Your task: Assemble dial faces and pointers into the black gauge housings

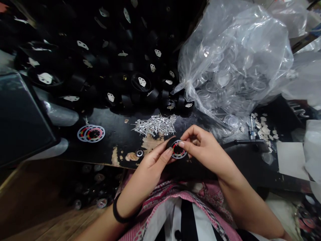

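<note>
Near the front edge of the bench, my left hand [159, 157] grips a small round gauge [179, 153], its thumb on the near-left of the face. The gauge has a black body and a dial printed in red, white and black, tilted up toward me. My right hand [198, 142] closes on the gauge's far-right rim, the thumb tip on the dial and the index finger bent over the edge. Any small part between those fingertips is hidden. Just beyond both hands lies a heap of thin silvery pointers [156, 125].
Loose printed dials [95, 134] overlap at left, near a dark box-like panel [22, 117]. Black gauge housings [141, 82] with pale plates are piled behind. A clear plastic bag [233, 67] of transparent covers bulges at right. A dark-handled tool [248, 142] and pale card [292, 160] lie rightward.
</note>
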The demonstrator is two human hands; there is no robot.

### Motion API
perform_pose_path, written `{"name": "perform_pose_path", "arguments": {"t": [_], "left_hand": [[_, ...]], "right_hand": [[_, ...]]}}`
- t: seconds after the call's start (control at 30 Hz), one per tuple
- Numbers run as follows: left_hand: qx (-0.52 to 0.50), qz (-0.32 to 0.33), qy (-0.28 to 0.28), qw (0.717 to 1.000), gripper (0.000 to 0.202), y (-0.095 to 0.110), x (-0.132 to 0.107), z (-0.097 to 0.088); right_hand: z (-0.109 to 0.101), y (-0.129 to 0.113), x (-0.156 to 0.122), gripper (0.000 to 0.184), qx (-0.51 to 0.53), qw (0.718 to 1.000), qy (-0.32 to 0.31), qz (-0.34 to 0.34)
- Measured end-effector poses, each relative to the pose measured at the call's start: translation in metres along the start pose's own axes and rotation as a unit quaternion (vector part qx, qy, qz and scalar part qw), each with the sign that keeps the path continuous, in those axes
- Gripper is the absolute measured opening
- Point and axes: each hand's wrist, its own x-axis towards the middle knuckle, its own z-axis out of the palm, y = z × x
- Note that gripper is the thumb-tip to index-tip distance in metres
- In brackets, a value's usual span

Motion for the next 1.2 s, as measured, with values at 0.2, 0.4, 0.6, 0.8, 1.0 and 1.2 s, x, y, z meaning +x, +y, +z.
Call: {"name": "perform_pose_path", "arguments": {"t": [0.2,0.4,0.6,0.8,1.0,1.2], "left_hand": [[-0.005,-0.017,-0.004,1.0,0.036,0.001,0.0,-0.001],[-0.098,-0.058,-0.02,0.993,0.03,-0.002,0.001,0.0],[-0.08,-0.047,-0.019,0.995,0.031,-0.003,0.001,0.004],[-0.113,-0.062,-0.015,0.992,0.034,-0.004,0.0,0.006],[-0.042,-0.037,0.019,0.998,0.039,-0.01,-0.006,0.003],[0.032,0.014,0.115,0.993,0.032,-0.014,-0.014,-0.019]], "right_hand": [[0.0,0.0,-0.005,0.007,-0.064,0.997,0.012,-0.029],[-0.005,0.002,-0.003,0.007,-0.093,0.995,0.003,-0.034],[-0.006,0.001,-0.004,0.006,-0.121,0.992,0.008,-0.042],[-0.005,0.003,-0.002,0.007,-0.123,0.992,0.023,-0.032],[0.008,0.011,-0.012,0.016,-0.137,0.99,0.025,-0.033],[0.006,0.005,0.001,0.015,-0.208,0.972,-0.032,-0.106]]}}
